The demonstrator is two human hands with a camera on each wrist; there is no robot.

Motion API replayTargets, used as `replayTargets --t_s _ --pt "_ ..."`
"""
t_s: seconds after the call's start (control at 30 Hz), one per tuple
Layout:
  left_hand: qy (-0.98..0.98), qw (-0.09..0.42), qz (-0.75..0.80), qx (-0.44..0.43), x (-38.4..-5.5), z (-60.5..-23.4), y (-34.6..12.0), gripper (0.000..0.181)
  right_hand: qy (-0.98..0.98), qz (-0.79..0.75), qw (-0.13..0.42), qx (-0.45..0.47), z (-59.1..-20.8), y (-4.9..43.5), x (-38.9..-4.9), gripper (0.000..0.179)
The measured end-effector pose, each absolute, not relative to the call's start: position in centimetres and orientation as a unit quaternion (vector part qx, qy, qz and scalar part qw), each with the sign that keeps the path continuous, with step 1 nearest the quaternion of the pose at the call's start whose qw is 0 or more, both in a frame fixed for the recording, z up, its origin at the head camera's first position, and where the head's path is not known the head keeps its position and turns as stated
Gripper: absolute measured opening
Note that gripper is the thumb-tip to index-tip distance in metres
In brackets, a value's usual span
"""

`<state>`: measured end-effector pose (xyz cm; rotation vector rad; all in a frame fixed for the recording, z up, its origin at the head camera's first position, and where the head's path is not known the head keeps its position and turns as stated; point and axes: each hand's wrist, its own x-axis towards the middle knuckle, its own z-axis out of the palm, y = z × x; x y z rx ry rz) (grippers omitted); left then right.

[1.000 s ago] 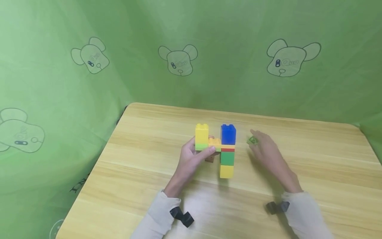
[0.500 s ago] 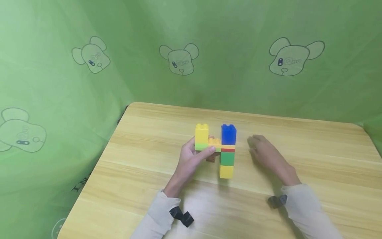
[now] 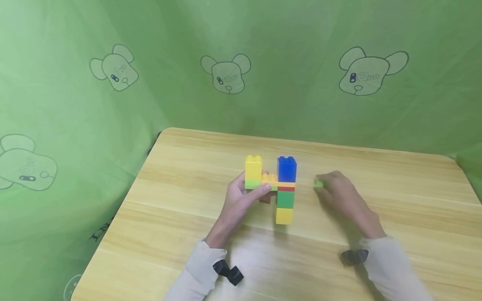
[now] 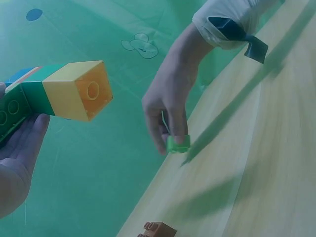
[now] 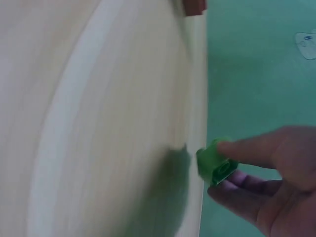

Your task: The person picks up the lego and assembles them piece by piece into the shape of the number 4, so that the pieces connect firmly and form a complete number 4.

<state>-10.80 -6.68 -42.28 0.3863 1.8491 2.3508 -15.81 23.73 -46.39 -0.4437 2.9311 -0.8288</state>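
Observation:
My left hand [image 3: 241, 202] grips a joined structure of toy building bricks by its middle, held up over the table. On its left stands a yellow brick [image 3: 253, 168] over light green; on its right a blue brick [image 3: 287, 169] tops thin orange and red layers, a green brick [image 3: 285, 199] and a yellow brick [image 3: 284, 216] at the bottom. Off to the right, my right hand [image 3: 344, 198] pinches a small light green brick [image 5: 213, 162] between thumb and fingers, just above the tabletop. Fingers cover part of that brick in the head view.
A brown brick [image 4: 159, 230] lies on the wooden table [image 3: 180, 175], partly hidden behind my left hand in the head view. Green cloth [image 3: 286, 117] with cartoon bear outlines hangs along the table's back and left side.
The green brick was turned within my right hand, dropping out of sight half a second ago and showing again now. My left hand keeps the structure nearly still.

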Motion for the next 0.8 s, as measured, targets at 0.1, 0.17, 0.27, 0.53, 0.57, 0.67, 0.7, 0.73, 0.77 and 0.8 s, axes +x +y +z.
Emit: replayTargets --t_s 0.1,0.17,0.27,0.53,0.57,0.67,0.7,0.73,0.77,0.8 --pt "0.615 0.060 0.776 0.126 -10.8 -42.3 -6.6 0.043 0.945 -0.298 0.022 -0.133 -45.9 23.4 -15.6 0.051" --pt "0.614 0.059 0.777 0.126 -10.8 -42.3 -6.6 0.043 0.938 -0.323 0.017 -0.121 -45.3 23.1 -15.2 0.052" --pt "0.612 0.058 0.778 0.127 -10.9 -42.4 -6.5 0.042 0.922 -0.376 0.033 -0.089 -44.1 22.6 -14.6 0.051" --pt "0.601 0.065 0.787 0.124 -10.9 -42.7 -6.2 0.042 0.860 -0.506 0.051 -0.030 -40.9 21.4 -13.0 0.058" --pt "0.600 0.065 0.787 0.124 -10.9 -42.7 -6.2 0.042 0.854 -0.517 0.046 -0.034 -40.7 21.3 -12.8 0.057" --pt "0.598 0.067 0.788 0.128 -10.9 -42.7 -6.1 0.041 0.834 -0.549 0.026 -0.051 -40.2 20.9 -12.4 0.052" --pt "0.599 0.068 0.788 0.130 -10.9 -42.7 -6.1 0.041 0.827 -0.558 0.020 -0.057 -40.0 20.7 -12.2 0.050" --pt "0.598 0.069 0.787 0.131 -10.9 -42.7 -6.0 0.041 0.820 -0.568 0.014 -0.062 -39.9 20.6 -12.1 0.047" --pt "0.599 0.069 0.786 0.133 -10.9 -42.7 -6.0 0.040 0.812 -0.580 0.010 -0.070 -39.6 20.5 -12.0 0.045" --pt "0.600 0.070 0.785 0.134 -10.9 -42.7 -6.0 0.040 0.804 -0.591 0.006 -0.073 -39.4 20.4 -11.9 0.043"
